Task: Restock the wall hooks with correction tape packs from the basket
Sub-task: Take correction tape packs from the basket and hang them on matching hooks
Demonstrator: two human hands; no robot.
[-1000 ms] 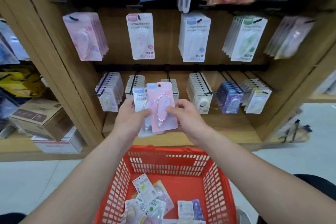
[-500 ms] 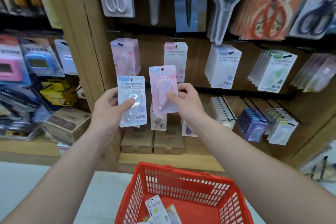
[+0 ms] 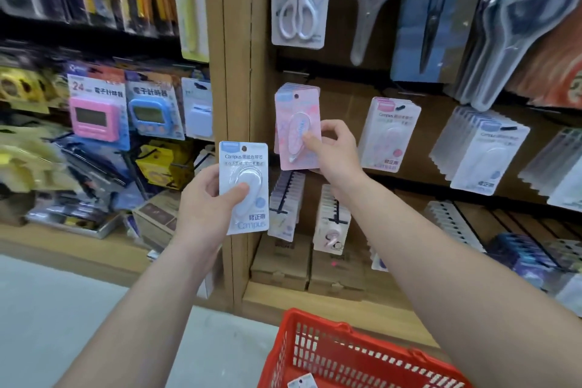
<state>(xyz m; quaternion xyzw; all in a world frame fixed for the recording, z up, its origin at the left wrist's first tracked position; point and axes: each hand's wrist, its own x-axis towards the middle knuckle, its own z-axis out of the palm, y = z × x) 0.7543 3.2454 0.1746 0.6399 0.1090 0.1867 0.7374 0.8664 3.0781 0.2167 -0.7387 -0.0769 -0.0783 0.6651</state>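
Two correction tape packs held up at the wall hooks.
The left hand (image 3: 204,201) grips a white-blue pack (image 3: 248,161) printed "Campus" and "修正带". The right hand (image 3: 335,151) pinches a pink pack (image 3: 294,123) against the hanging pink stack (image 3: 316,97), above the red basket (image 3: 285,343). The timers (image 3: 94,116) to the left read "電子計時器".

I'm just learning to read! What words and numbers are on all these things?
"Campus", twice, and "修正带": white pack in the left hand.
"24" and "電子計時器": pink timer pack.
"電子計時器": blue timer pack.
"Campus": hanging pink-topped pack.
Too blurred to read: pink pack in the right hand.
Small print elsewhere: unreadable.
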